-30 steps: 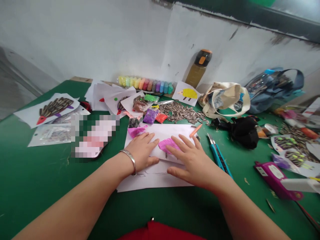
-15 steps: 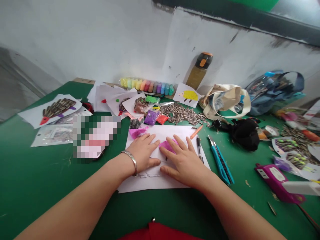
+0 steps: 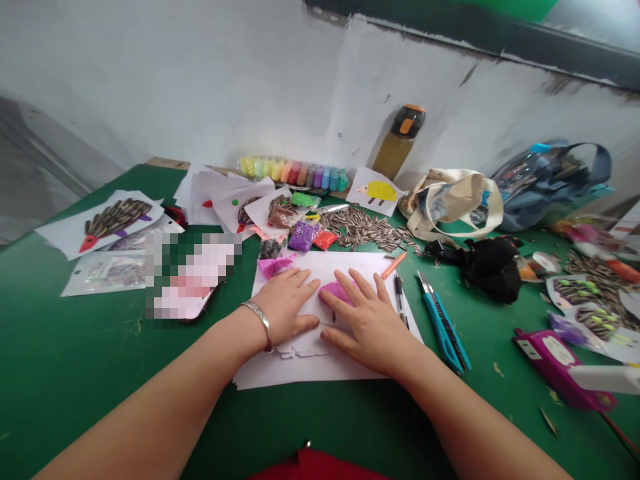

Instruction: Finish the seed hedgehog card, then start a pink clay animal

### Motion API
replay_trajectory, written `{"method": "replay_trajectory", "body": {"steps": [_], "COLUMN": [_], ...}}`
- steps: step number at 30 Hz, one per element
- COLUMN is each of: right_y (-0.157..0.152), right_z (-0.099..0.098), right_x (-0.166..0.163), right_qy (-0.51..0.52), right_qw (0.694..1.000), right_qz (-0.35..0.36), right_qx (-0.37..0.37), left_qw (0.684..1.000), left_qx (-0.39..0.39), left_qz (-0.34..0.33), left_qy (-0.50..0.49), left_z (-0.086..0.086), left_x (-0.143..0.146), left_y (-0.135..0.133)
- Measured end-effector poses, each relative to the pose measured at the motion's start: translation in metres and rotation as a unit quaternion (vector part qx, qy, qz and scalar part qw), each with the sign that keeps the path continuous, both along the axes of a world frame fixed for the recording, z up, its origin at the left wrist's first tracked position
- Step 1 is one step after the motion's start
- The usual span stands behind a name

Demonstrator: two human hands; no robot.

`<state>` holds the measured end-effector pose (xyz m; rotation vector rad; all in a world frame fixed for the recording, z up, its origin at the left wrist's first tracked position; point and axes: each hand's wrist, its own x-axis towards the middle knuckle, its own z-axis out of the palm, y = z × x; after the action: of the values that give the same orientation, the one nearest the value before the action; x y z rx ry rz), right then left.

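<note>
White paper sheets point(image 3: 315, 370) lie stacked in front of me, the smaller top one with a ragged lower edge. My left hand point(image 3: 286, 303) rests on the paper, fingers stretched out, a silver bracelet at the wrist. On the right part of the paper my right hand point(image 3: 367, 313) lies with spread fingers, partly over a flat patch of magenta clay point(image 3: 330, 291). Its fingers hide some of the patch. Beyond my left fingertips is a magenta wrapper or clay packet point(image 3: 274, 265). An orange crayon-like stick point(image 3: 394, 265) and a black pen point(image 3: 399, 293) lie beside my right hand.
A blue utility knife point(image 3: 443, 323) lies to the right, blade pointing away. Behind the paper are sunflower seeds point(image 3: 370, 227), clay packets point(image 3: 303, 235) and a bottle point(image 3: 397, 143). Seed hedgehog pictures point(image 3: 117, 220) lie left. A magenta glue gun-like tool point(image 3: 560, 367) is at right.
Both hands stay almost in place on the paper. My right fingers have shifted very slightly over the magenta clay, and the view has moved a little.
</note>
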<state>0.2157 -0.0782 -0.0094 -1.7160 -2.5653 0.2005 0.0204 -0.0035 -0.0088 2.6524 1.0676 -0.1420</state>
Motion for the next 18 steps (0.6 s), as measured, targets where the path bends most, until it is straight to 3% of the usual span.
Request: {"method": "replay_trajectory", "body": {"steps": [18], "right_y": [0.0008], "right_z": [-0.0010], "right_x": [0.0014], "right_qy": [-0.010], "right_qw": [1.000], "right_qz": [-0.008], "right_qx": [0.008], "left_qw": [1.000], "left_qx": [0.025], "left_qz": [-0.001], "left_qy": [0.001], "left_z": [-0.0064], "left_x": [0.0005], "left_y": [-0.0016]}}
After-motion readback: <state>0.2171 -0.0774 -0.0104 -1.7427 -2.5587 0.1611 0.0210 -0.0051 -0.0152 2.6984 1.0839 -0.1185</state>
